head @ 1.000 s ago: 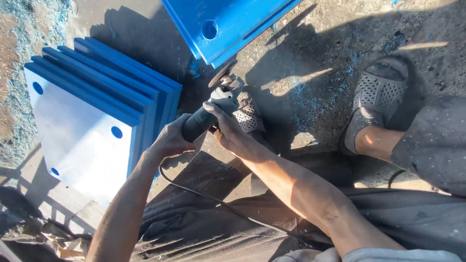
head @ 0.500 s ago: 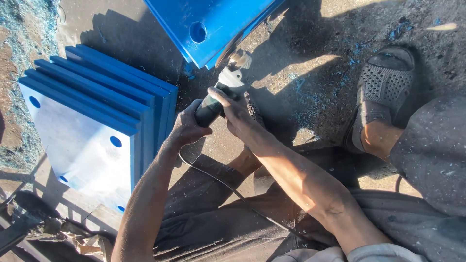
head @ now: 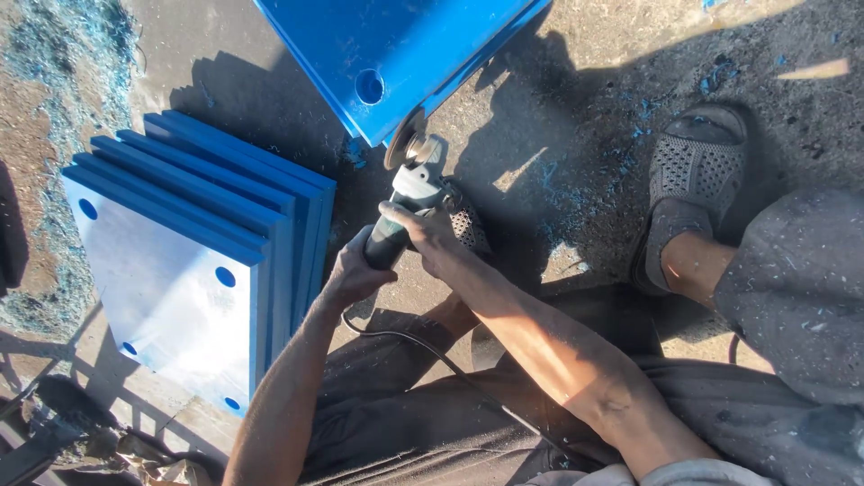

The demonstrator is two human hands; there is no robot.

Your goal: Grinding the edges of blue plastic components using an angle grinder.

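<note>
Grinder (head: 405, 202) sits clenched within both hands' fingers (head: 400, 216), disc touching blue plate (head: 396, 45).

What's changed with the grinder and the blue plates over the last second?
The angle grinder has gone forward; its disc now meets the edge of the big blue plate, by the hole. Both hands kept their grip: left hand on the handle, right hand on the body. The stack of blue plates and the sandalled foot stayed put.

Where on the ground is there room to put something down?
Bare ground lies between the blue panel and the sandalled foot, and above the stack of blue plates, though blue shavings litter it. It is crowded where both hands grip the angle grinder at the panel's edge.
</note>
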